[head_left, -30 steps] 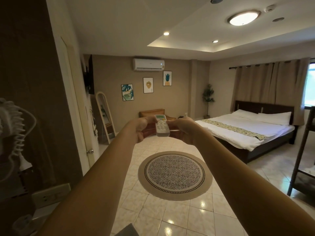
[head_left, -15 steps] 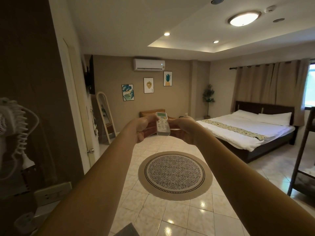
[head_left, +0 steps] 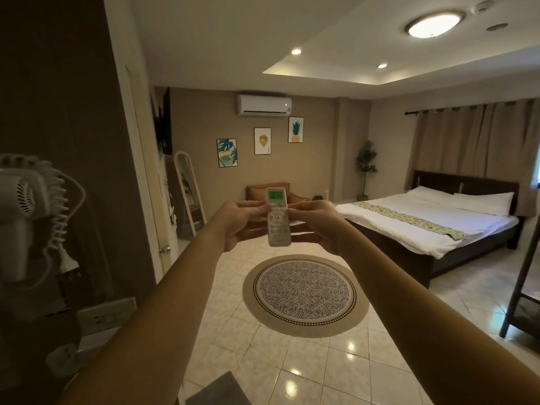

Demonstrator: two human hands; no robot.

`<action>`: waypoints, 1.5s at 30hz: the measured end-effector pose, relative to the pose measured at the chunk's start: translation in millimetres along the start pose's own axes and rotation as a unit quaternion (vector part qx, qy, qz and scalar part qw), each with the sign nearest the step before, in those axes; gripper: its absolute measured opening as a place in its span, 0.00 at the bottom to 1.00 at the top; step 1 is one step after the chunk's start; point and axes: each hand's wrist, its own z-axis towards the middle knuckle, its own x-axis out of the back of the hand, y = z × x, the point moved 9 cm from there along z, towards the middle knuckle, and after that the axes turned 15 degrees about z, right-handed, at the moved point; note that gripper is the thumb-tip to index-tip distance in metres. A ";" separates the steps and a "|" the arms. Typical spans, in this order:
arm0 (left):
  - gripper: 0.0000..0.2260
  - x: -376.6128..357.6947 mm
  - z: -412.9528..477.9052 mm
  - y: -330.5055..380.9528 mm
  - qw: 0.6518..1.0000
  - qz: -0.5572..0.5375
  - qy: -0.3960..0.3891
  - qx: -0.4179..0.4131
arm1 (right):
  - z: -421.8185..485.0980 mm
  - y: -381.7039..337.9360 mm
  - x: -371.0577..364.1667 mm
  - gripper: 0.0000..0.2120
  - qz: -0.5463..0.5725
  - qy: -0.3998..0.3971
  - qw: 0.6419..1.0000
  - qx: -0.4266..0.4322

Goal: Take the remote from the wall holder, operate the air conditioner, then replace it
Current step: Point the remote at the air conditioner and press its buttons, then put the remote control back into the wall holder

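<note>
1. Holding the remote (head_left: 277, 220) out at arm's length between both hands, upright, top end aimed toward the air conditioner (head_left: 264, 105) high on the far wall.
2. Changed within the last second: screen at the remote's top now lit bright green where it showed dull before; a small light now visible at the right end of the air conditioner, absent earlier. Arms and grip otherwise much as before.
3. Likely meaning: a button press has registered and the unit has answered, so the operating step looks done or nearly done. Remaining, by that reading: carrying the remote back and seating it in the wall holder, which lies out of view here.
4. Left hand (head_left: 236, 222) closed on the remote's left edge, thumb lying across the upper buttons; right hand (head_left: 317, 222) closed on the right edge, fingertips at the keypad. Which digit pressed cannot be told.
5. Remote: slim white bar, green display on top, rows of pale buttons below, lettering too small to read. Suspended in mid-air above the tiled floor (head_left: 292, 369), beyond the near edge of the round rug (head_left: 305, 296), touching nothing but the hands.
</note>
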 end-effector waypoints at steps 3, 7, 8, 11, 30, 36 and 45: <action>0.07 7.9 -8.8 -8.2 1.000 0.003 -0.009 -0.024 | -3.1 5.7 -10.5 0.10 -0.020 -0.027 0.999 0.036; 0.11 17.7 -19.1 -22.1 0.998 0.027 -0.009 -0.049 | -5.6 19.0 -23.4 0.13 -0.044 -0.043 0.996 0.067; 0.12 20.9 -20.5 -25.9 0.998 0.032 -0.001 -0.053 | -5.0 23.0 -26.3 0.14 -0.047 -0.046 0.996 0.068; 0.13 32.6 -25.0 -36.7 0.997 0.044 0.028 -0.059 | -2.1 33.0 -36.3 0.14 -0.051 -0.051 0.995 0.068; 0.09 200.5 -106.9 -130.7 0.981 0.042 0.191 -0.012 | 27.4 119.9 -216.1 0.10 -0.104 -0.161 0.979 0.063; 0.09 266.8 -142.4 -169.6 0.971 0.037 0.236 0.007 | 31.3 157.7 -292.1 0.09 -0.101 -0.203 0.972 0.061; 0.10 338.0 -190.3 -236.3 0.955 0.043 0.291 0.041 | 29.2 219.3 -376.8 0.12 -0.148 -0.238 0.958 0.057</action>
